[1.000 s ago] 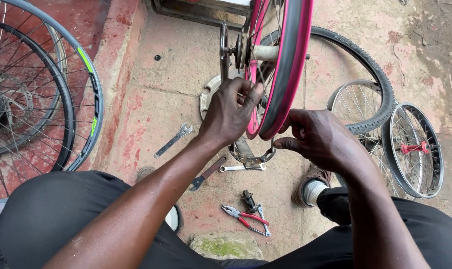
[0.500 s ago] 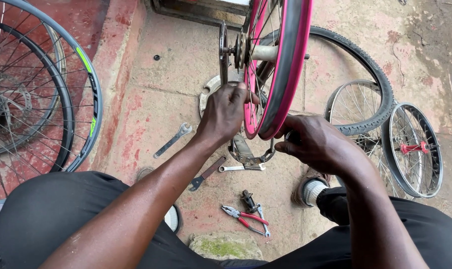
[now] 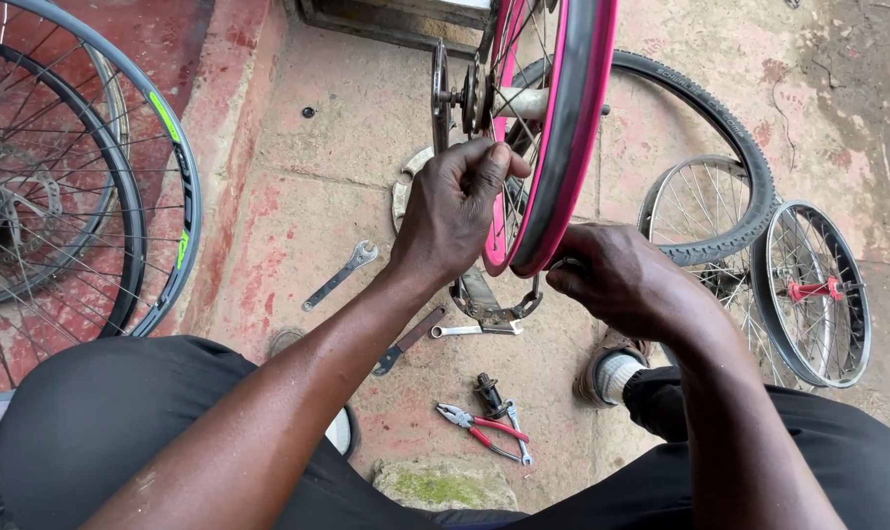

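Head view, looking down past both knees to the floor (image 3: 347, 128).

Change over the last second: the left hand (image 3: 455, 211) has crept up from the rim edge toward the spokes, and its fingers have gone from a flat press to a tight pinch. The right hand (image 3: 617, 275) has barely shifted. By the look of it, the work has moved from steadying the wheel to fine handling at one spoke.

Pink wheel (image 3: 563, 128) stands upright at 12 o'clock, hub and sprocket showing near its centre.

Left hand: forearm runs up from 7 o'clock, wrist straight, fingers narrow and pinched on a spoke just inside the rim; thumb on top.

Right hand: comes in from 4 o'clock, curled shut around the lower rim; I cannot tell whether it holds a small tool as well.

Around them:
- grey wrench (image 3: 339, 275) at 9 o'clock of the hands, well apart
- red-handled pliers (image 3: 484, 429) at 6 o'clock
- loose black tyre (image 3: 730, 147) at 2 o'clock, two small wheels just beside it
- large wheels (image 3: 102, 196) stacked at 9 o'clock
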